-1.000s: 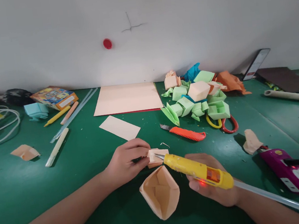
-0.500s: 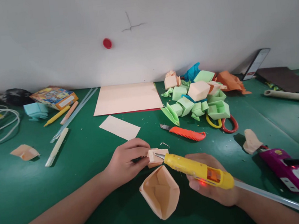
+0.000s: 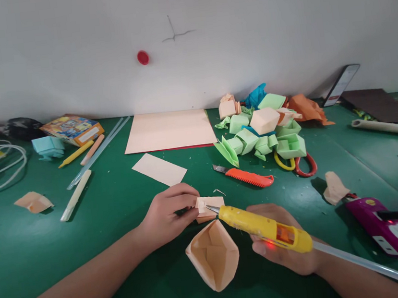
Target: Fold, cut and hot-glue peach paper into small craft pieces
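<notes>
My right hand point(image 3: 283, 240) is closed around a yellow glue gun point(image 3: 262, 226) with a clear glue stick point(image 3: 361, 262) running out of its back. Its metal nozzle meets the top of a small folded peach paper piece point(image 3: 213, 204), where a whitish patch shows. The fingers of my left hand point(image 3: 170, 213) pinch that piece at its left end. Just in front of it stands an open peach paper box point(image 3: 213, 258), touched by neither hand.
Behind my hands lie a cream paper strip point(image 3: 160, 169), an orange cutter point(image 3: 249, 177) with its blade out, and peach sheets point(image 3: 169, 131). Folded green papers point(image 3: 247, 140) and scissors point(image 3: 305, 165) are at right, near a purple power strip point(image 3: 386, 227).
Almost nothing differs. The glue gun's nozzle has shifted very slightly on the folded paper piece; both hands keep their hold.
</notes>
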Available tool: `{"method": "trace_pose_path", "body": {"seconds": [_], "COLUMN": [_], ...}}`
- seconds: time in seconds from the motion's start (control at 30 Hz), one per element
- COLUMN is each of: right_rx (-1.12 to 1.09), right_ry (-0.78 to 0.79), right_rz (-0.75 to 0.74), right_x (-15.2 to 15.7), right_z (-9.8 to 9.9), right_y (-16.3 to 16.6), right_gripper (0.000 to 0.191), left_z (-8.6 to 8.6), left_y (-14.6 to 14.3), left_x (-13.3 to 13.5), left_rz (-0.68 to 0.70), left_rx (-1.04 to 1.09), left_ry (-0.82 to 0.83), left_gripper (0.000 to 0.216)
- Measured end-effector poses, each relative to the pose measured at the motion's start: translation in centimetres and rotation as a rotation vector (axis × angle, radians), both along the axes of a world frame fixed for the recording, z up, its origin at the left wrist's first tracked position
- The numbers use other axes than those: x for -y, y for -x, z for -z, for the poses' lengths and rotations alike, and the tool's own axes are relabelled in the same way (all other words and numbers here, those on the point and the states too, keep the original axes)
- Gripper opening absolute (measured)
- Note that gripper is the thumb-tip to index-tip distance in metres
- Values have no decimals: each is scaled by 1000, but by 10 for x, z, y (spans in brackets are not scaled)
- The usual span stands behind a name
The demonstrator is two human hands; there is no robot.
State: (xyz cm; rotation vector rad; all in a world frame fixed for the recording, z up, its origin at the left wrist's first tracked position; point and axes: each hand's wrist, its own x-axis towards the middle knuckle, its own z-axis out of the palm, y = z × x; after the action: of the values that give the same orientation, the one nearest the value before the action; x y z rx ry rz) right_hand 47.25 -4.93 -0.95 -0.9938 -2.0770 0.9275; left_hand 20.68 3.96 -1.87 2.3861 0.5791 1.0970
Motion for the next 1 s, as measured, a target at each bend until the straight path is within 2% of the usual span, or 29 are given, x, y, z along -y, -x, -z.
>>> {"method": "trace_pose_path", "body": {"seconds": [0.47, 1.0], "right_rx": [40, 27], "right_ry": [-80, -40], "right_rz": [-29, 63], "right_x": [0, 0], "right_z": [3, -1], "right_y": [-2, 0], "right_gripper": [37, 38], "left_z": [1, 1], "left_y": [1, 1], "left_x": [1, -1], "left_rz": [-7, 0], "left_rx": [-9, 4], "left_ry": [36, 2], "left_gripper": [12, 13]}}
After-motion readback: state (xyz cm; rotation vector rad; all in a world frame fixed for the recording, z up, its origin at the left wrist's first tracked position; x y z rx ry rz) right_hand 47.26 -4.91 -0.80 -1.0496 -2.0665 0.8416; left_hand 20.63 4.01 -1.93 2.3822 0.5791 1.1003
